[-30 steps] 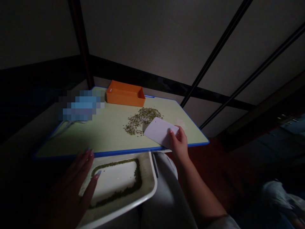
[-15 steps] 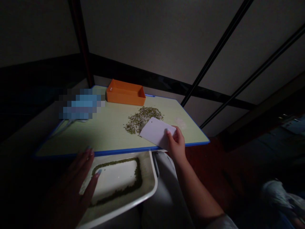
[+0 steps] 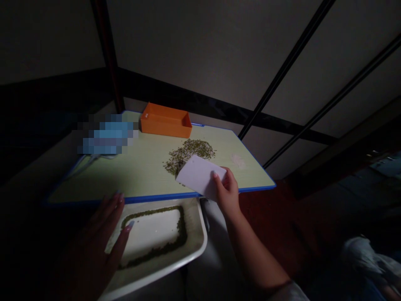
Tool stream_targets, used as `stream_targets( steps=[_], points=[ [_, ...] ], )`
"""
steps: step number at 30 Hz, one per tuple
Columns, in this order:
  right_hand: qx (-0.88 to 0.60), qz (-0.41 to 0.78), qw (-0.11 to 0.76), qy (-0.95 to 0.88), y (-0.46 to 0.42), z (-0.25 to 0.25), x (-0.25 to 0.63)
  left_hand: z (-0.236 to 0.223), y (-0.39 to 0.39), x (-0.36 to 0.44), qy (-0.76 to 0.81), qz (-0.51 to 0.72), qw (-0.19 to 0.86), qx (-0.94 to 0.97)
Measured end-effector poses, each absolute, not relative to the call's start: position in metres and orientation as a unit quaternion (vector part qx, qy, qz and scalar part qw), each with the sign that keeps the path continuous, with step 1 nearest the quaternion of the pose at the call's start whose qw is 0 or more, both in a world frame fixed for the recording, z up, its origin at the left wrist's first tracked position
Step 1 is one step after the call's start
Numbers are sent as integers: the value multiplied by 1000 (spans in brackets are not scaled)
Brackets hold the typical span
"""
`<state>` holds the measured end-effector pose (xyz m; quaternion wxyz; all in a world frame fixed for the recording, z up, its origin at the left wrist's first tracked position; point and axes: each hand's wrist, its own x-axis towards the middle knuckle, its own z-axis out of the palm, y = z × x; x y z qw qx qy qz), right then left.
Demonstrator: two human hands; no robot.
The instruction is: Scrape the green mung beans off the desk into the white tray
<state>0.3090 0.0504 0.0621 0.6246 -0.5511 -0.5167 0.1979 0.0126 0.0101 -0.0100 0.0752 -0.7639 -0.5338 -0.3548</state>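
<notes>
My right hand [image 3: 228, 190] grips a white flat scraper card [image 3: 197, 173] by its right end, thumb on top. The card's left edge sits against the near side of a spread of small green seeds or beans [image 3: 197, 148] on the pale table top [image 3: 138, 171]. Below the table's front edge is a white tray [image 3: 196, 246], with more green seeds [image 3: 178, 242] lying in a band around its floor. My left hand [image 3: 100, 242], in deep shadow, reaches over the tray's left side. Its thumb and fingers are stretched apart, and nothing shows between them.
An orange open box [image 3: 166, 123] stands at the table's back edge. A blurred-out blue item [image 3: 109, 136] is at the left, with a pale cord beside it. A faint whitish patch [image 3: 238, 160] lies right of the seeds. Panelled wall stands behind the table.
My right hand has shifted slightly left with the scraper card, along the near side of the seeds. My left hand and the tray stay nearly where they were.
</notes>
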Motion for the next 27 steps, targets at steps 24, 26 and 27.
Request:
stream_targets(
  steps=[24, 26, 27],
  points=[
    [-556, 201, 671, -447, 48, 62, 320, -7, 10, 15, -525, -358, 80, -768],
    [-566, 187, 666, -448, 51, 61, 324, -8, 10, 15, -529, -351, 80, -769],
    [-569, 182, 663, -450, 52, 61, 325, -9, 10, 15, -532, -349, 80, -767]
  ],
)
